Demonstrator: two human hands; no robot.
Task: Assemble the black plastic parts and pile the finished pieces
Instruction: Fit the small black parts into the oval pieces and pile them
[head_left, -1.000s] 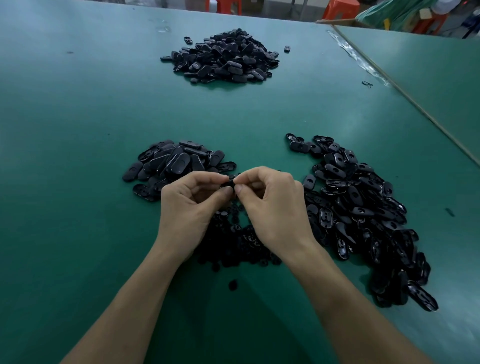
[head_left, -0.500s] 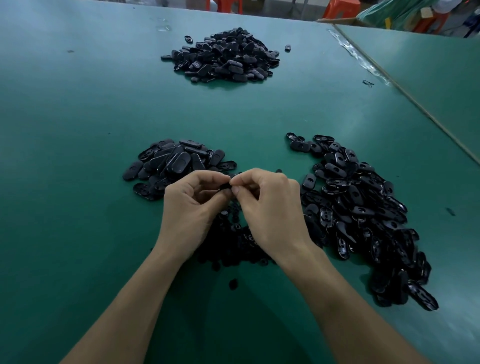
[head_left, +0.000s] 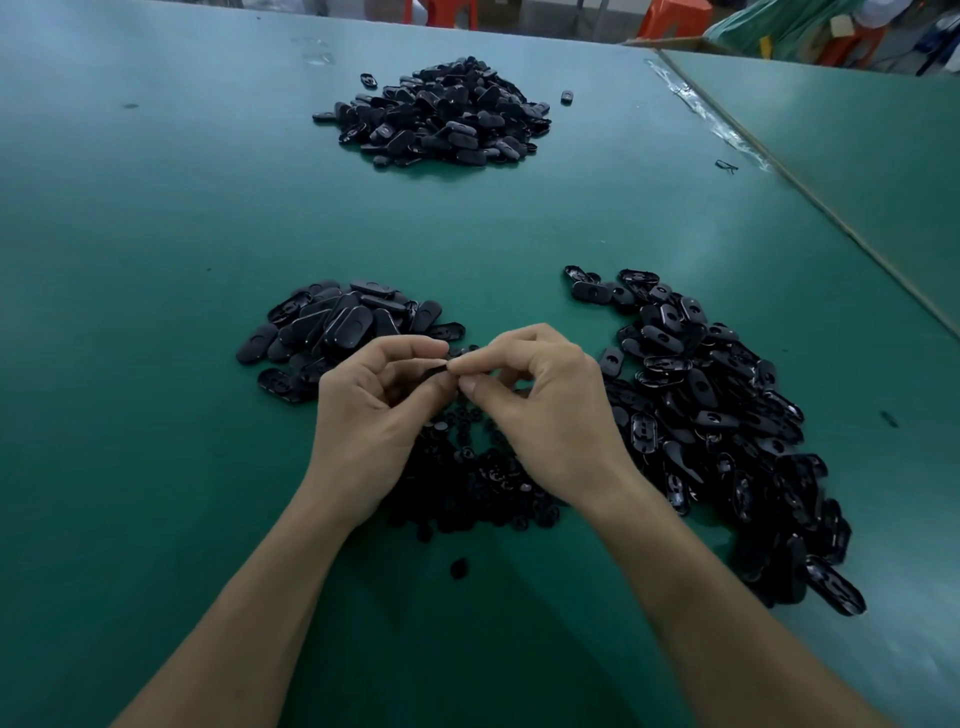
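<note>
My left hand (head_left: 371, 415) and my right hand (head_left: 545, 410) meet fingertip to fingertip over the green table (head_left: 156, 364). Between them they pinch a small black plastic part (head_left: 435, 372), mostly hidden by the fingers. Under my hands lies a heap of small black round parts (head_left: 467, 483). A pile of black oval shells (head_left: 332, 332) sits just left of my hands. A larger spread of black oval shells (head_left: 727, 426) runs down the right side. At the far middle of the table stands a big pile of black pieces (head_left: 441, 117).
A single small black part (head_left: 458, 567) lies apart near my forearms. A seam with clear tape (head_left: 711, 122) joins a second green table at the right. Orange stools (head_left: 670, 18) stand beyond the far edge.
Both hands stay joined over the small parts, with only slight finger shifts on the pinched part. The piles have not moved.
</note>
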